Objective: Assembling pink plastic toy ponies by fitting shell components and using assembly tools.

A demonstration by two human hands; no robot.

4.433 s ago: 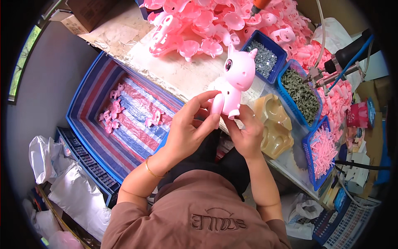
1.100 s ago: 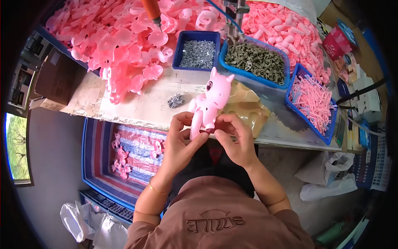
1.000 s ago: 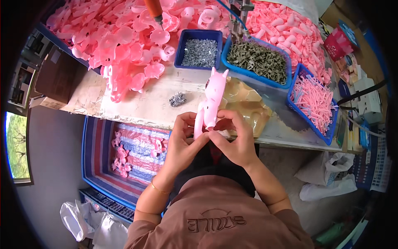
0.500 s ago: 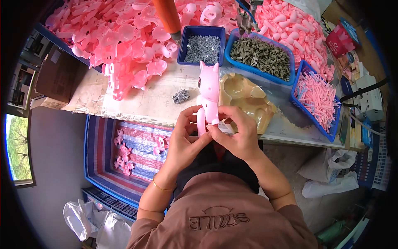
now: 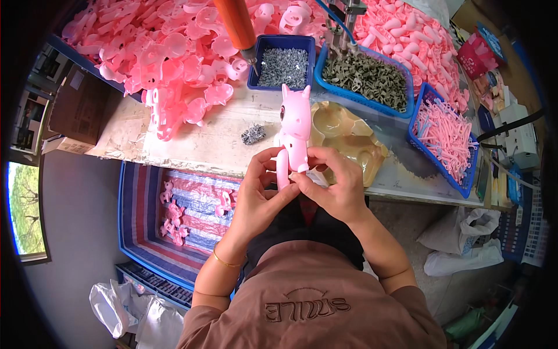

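Note:
A pink plastic toy animal with pointed ears and a dark eye stands upright between my hands, at the front edge of the workbench. My left hand grips its lower left side, next to a curved pink limb. On the other side my right hand pinches the lower body, thumb and fingers closed around it. Part of the toy's underside is hidden by my fingers. Just behind it lies a yellowish moulded fixture. A small clump of screws rests on the bench to the left.
An orange electric screwdriver hangs above a blue bin of screws. Beside that stand a blue basket of grey-green parts and one of thin pink pieces. Pink shells are heaped behind. A lined tub holds several toys below.
The toy has tilted slightly, its head turning a little so more of its face shows. Both hands keep their hold in nearly the same place.

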